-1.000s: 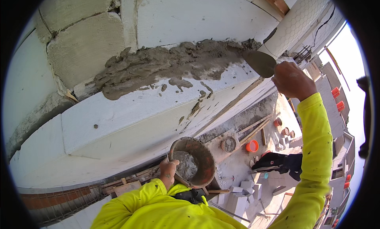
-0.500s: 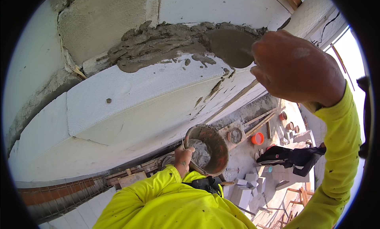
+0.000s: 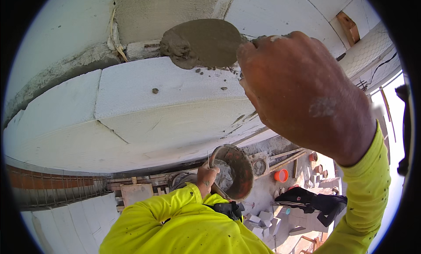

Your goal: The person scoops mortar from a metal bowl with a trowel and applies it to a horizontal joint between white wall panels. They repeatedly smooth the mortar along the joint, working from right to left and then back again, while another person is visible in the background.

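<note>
Against the white wall (image 3: 166, 105), mortar-laden trowel (image 3: 204, 42) pointing left, gripped right-handed (image 3: 302, 91); left hand (image 3: 206, 177) clasping bucket (image 3: 234, 173).

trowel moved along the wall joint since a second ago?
Yes. The trowel has travelled left along the mortar joint, from its right end toward the white blocks at left.

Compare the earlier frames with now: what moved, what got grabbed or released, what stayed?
The right hand travelled leftward along the white block wall, carrying the mortar-loaded steel trowel; it now fills far more of the view. The long grey mortar bed seen earlier is out of sight. Nothing was grabbed or released. The left hand still grips the rim of the round brown mortar bucket.
</note>
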A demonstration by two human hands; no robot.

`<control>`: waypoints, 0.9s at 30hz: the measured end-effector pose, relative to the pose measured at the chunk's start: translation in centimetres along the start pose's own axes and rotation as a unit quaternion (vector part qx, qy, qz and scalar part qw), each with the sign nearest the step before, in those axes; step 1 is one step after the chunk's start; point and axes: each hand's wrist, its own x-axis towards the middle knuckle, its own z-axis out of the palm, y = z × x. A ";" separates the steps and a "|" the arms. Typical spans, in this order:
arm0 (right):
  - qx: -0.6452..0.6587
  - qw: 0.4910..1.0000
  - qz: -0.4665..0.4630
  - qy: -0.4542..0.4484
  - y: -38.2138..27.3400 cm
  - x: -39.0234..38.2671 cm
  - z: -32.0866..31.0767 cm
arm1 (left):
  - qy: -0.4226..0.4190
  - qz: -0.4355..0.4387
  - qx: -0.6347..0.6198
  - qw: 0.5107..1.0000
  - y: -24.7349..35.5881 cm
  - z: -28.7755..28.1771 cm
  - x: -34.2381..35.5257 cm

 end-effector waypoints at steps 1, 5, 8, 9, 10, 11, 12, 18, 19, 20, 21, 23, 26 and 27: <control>-0.011 1.000 -0.005 0.023 0.0 0.3 1.0 | 0.002 -0.015 -0.002 1.000 0.1 -0.2 0.0; -0.074 0.991 -0.054 0.093 2.8 1.1 3.1 | 0.019 -0.004 -0.030 0.999 0.0 -1.0 -0.3; 0.014 0.996 -0.001 0.085 3.3 -0.6 2.9 | 0.034 -0.009 0.000 0.999 0.3 -1.9 -0.6; 0.063 0.994 -0.010 0.083 3.2 -1.1 2.9 | 0.041 -0.014 -0.008 0.999 0.5 -2.1 -0.7; 0.120 0.989 -0.011 0.083 3.3 -1.3 3.2 | 0.049 -0.010 -0.013 0.999 0.7 -2.2 -0.7; 0.112 0.991 -0.005 0.072 3.3 -1.3 3.8 | 0.057 -0.008 -0.015 0.998 0.7 -2.4 -0.9; 0.111 0.993 0.027 0.042 3.3 -1.3 4.7 | 0.066 -0.006 -0.021 0.998 0.8 -2.5 -0.9; 0.115 0.977 0.064 0.167 5.2 -8.2 9.5 | 0.039 -0.022 0.005 0.999 -0.2 -3.9 0.0; 0.143 0.975 0.099 0.140 4.6 -11.2 9.8 | 0.030 -0.054 -0.008 0.998 -0.4 -4.0 0.4; 0.223 0.962 0.124 0.099 3.9 -14.3 10.0 | 0.026 -0.015 -0.036 0.999 -0.8 -3.9 0.7; 0.307 0.935 0.171 0.040 2.2 -17.5 10.6 | 0.046 -0.016 -0.042 0.998 -1.1 -3.7 0.9; 0.302 0.936 0.175 -0.039 -2.8 -23.3 12.4 | 0.022 0.019 -0.041 0.999 -1.1 -3.3 1.1; 0.362 0.844 0.305 -0.251 -11.8 -28.3 17.6 | 0.026 -0.010 -0.021 0.999 -0.6 -2.6 1.5; 0.354 0.831 0.311 -0.297 -14.4 -29.4 19.4 | 0.010 -0.011 0.008 1.000 -0.6 -2.5 1.6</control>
